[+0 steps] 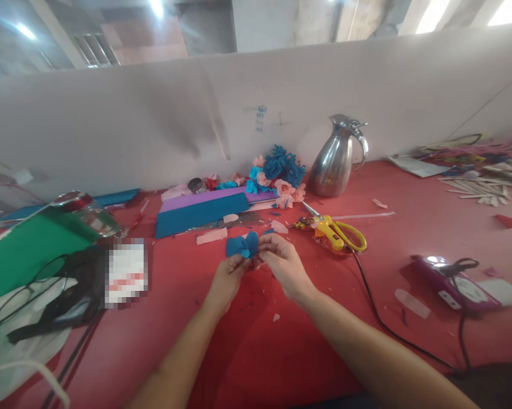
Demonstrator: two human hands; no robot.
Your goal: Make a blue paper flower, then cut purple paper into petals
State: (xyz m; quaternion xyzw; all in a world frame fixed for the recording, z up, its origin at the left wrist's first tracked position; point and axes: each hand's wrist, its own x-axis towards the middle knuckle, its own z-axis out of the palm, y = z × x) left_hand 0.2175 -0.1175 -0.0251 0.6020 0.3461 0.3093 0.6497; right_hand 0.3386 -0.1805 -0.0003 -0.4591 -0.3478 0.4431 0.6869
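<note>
A small blue paper flower (244, 244) with a few petals is held over the red table (256, 352). My left hand (227, 281) pinches it from below between thumb and fingers. At its right edge, my right hand (284, 262) has thumb and fingertips closed on a petal. Just behind the hands lie blue paper sheets (200, 215) and a pale pink paper strip (212, 236). To the right of my right hand rests a yellow glue gun (331, 232) with a cord, beside yellow-handled scissors (353, 236).
Finished pink and blue paper flowers (283, 170) are heaped near the wall, beside a steel jug (336, 156). A purple power strip (456, 284) lies at right. On the left are a glass jar (89, 213), green sheets (25, 250) and a black bag (74, 289). Paper scraps dot the table.
</note>
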